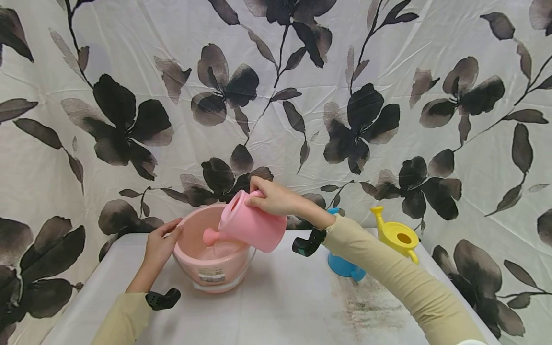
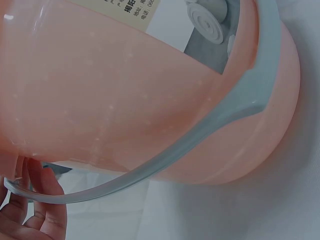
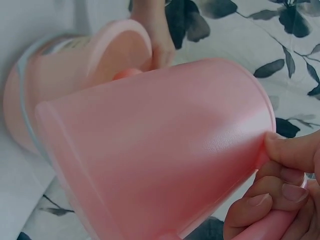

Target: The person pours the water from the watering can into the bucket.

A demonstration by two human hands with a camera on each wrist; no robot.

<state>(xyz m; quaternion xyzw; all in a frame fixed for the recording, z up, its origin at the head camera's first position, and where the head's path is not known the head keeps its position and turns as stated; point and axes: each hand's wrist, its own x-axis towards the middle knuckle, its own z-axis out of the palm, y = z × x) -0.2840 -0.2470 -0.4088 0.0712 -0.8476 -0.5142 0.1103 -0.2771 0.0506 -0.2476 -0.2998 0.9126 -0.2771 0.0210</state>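
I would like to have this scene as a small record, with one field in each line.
Left hand: holds the bucket at its rim
Right hand: grips the pink watering can by its handle
Pink watering can: tilted, spout inside the bucket's opening
Bucket: on the white table
Blue watering can: partly hidden by the right arm
Yellow watering can: beyond the right forearm
Backdrop: pale, dark flower print
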